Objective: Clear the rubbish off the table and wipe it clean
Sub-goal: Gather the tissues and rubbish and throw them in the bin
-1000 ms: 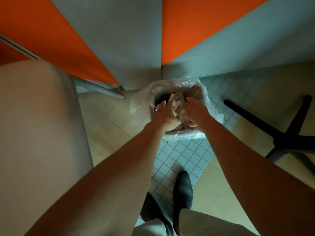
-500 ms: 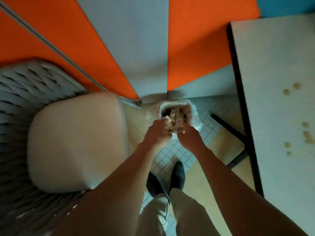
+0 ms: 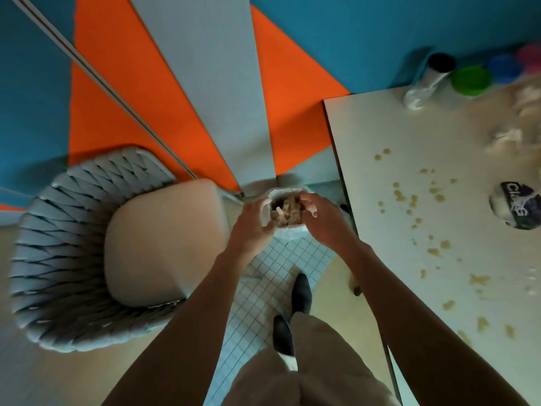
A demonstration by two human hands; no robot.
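On the floor by the wall stands a small bin (image 3: 289, 231) with a clear plastic liner, filled with beige crumpled rubbish (image 3: 288, 213). Above its left rim hovers my left hand (image 3: 253, 225), fingers loosely curled and holding nothing. Over its right rim, my right hand (image 3: 325, 221) has its fingers spread and is empty. The pale table (image 3: 380, 136) on the right is spotted with several yellowish crumbs and stains (image 3: 409, 200). Crumpled tissues (image 3: 505, 139) and a dark crumpled packet (image 3: 516, 205) lie on it.
A grey woven chair with a beige cushion (image 3: 164, 238) stands left of the bin. At the table's far edge are a clear bottle (image 3: 426, 83) and green (image 3: 471, 79), blue and pink lids. My shoes (image 3: 301, 293) are on the tiled floor.
The view has pulled up and back from the bin, so the table top now shows. Both hands have lifted out of the rubbish and sit above the rim.
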